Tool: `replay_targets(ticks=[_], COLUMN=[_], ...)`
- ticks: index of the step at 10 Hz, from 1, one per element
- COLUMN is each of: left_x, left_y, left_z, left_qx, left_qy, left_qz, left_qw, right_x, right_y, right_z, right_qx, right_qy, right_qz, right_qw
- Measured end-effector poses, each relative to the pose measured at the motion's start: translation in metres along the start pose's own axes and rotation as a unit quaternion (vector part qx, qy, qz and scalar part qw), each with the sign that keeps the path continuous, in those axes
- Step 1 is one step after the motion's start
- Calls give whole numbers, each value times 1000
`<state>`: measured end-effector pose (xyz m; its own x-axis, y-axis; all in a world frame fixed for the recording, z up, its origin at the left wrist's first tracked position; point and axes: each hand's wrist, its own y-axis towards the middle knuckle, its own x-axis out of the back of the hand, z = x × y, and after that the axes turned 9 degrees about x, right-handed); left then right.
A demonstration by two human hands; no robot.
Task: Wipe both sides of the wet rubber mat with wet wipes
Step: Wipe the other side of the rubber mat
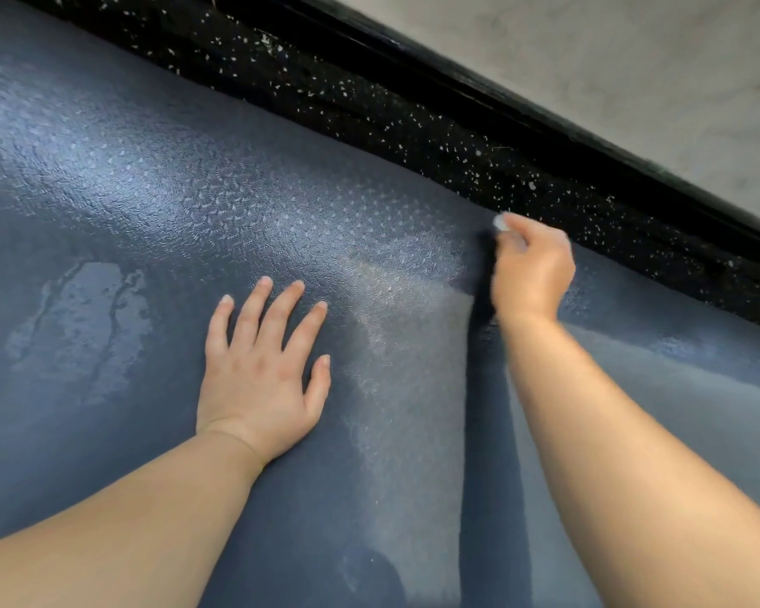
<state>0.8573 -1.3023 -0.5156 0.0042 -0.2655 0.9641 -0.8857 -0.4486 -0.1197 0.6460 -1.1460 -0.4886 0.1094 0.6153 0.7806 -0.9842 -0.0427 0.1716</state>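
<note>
A dark blue-grey textured rubber mat point(150, 204) fills most of the view, with a glossy wet patch point(84, 318) at the left and a sheen across its middle. My left hand point(260, 366) lies flat on the mat with its fingers spread. My right hand point(532, 269) is blurred near the mat's far edge, its fingers curled round a small white wet wipe point(501, 222) that only peeks out above the knuckles.
Beyond the mat's far edge runs black floor speckled with white point(413, 125), then a black skirting strip point(545, 116) and a pale grey wall point(632, 59) at the top right.
</note>
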Motion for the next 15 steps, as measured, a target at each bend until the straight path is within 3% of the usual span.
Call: replay_targets(ticks=[1,2,3,4,5,6,7,8,9,10,11,12,13,15], left_x=[0,0,-1,-2,-2,-3,-4,-4,-4,-4,-4,-5,-5,-5], left_y=[0,0,1,0,0,0,-1,-1,0,0,0,0,-1,-1], left_z=[0,-1,-1,-1,0,1,2,1,1,2,2,3,3,6], left_qx=[1,2,0,0,1,-2,-4,-5,-4,0,-1,-3,-5,-9], left_qy=[-1,0,3,1,2,3,5,5,-3,-18,-20,-21,-24,-80], left_qz=[-1,-3,-5,-5,-7,-10,-12,-16,-23,-28,-24,-19,-15,-9], left_qw=[1000,1000,1000,1000,1000,1000,1000,1000,1000,999,1000,1000,1000,997], right_x=[14,-7,-44,-74,-75,-46,-11,-8,-28,-37,-18,-3,-6,-23], right_y=[31,30,8,-32,-48,-18,14,9,-39,-115,-117,-70,-50,-134], right_z=[-37,-23,29,84,98,64,3,-12,24,56,48,22,5,36], right_qx=[-133,-134,-49,143,207,116,-36,-68,76,253,252,115,26,180], right_qy=[-60,-95,-93,-25,67,54,-23,-67,-43,19,73,19,-28,-42], right_qz=[-44,-16,20,122,204,94,0,8,49,133,154,59,52,88], right_qw=[988,986,994,982,954,987,999,995,995,958,953,991,998,979])
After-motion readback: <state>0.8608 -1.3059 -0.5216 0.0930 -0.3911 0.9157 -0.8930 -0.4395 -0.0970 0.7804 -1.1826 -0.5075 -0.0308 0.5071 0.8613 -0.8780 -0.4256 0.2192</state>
